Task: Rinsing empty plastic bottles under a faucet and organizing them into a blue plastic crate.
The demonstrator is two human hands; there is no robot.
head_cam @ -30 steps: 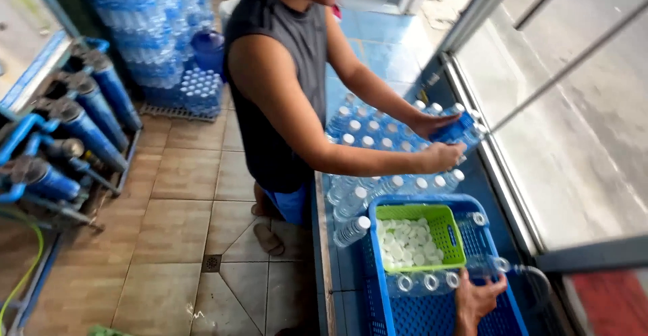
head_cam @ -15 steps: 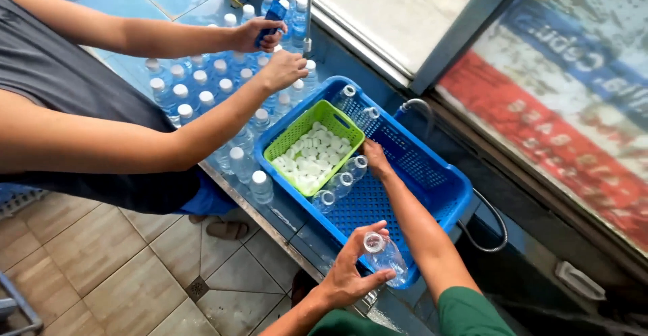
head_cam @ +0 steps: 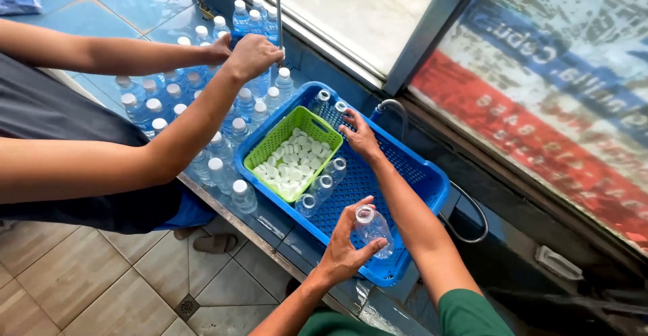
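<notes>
One empty bottle (head_cam: pixel 372 227) between left fingers (head_cam: pixel 351 222)

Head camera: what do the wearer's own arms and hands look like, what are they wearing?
Both hands, left hand and right hand, are bare: no gloves, rings or watch visible. Forearms are bare too. A green sleeve covers the right upper arm; green cloth also shows by the left arm.

The left hand (head_cam: pixel 344 245) is curled, fingers wrapped in a grip. The right arm is extended forward, its hand (head_cam: pixel 360 135) palm-down with fingers spread.
</notes>
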